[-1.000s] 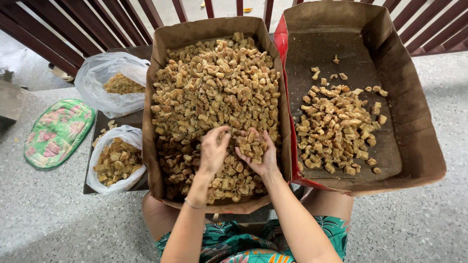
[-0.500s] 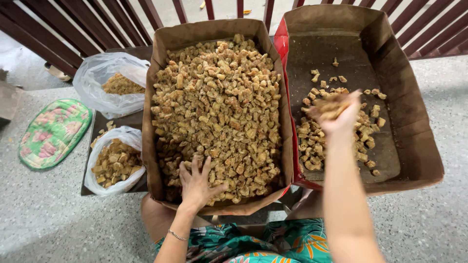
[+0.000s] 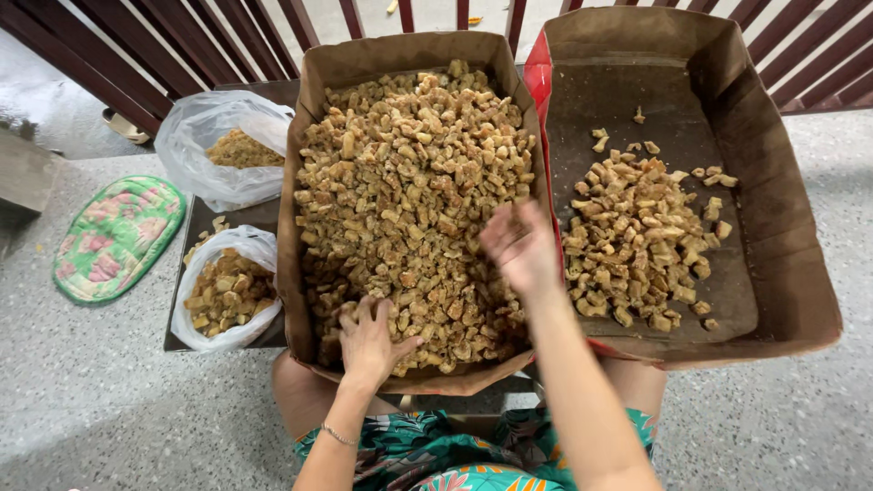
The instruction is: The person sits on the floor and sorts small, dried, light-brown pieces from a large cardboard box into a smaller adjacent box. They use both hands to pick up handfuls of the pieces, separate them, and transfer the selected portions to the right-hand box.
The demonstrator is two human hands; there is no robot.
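Observation:
A big cardboard tray (image 3: 300,136) in front of me is heaped with small golden-brown fried pieces (image 3: 409,182). My left hand (image 3: 368,341) rests palm down on the pieces near the tray's front edge, fingers spread. My right hand (image 3: 520,245) hovers blurred above the right side of that tray, fingers loosely apart, with nothing seen in it. Right of it a second cardboard tray (image 3: 773,182) holds a smaller pile of the same pieces (image 3: 641,241).
Two clear plastic bags with more pieces, one (image 3: 223,286) near and one (image 3: 223,150) farther, lie on a dark tray at the left. A green flowered mat (image 3: 118,236) lies on the speckled floor. Dark red railing bars (image 3: 209,36) run along the back.
My right hand went from the left tray over to the right tray with pieces, and has come back above the left tray. My left hand has stayed near the front edge.

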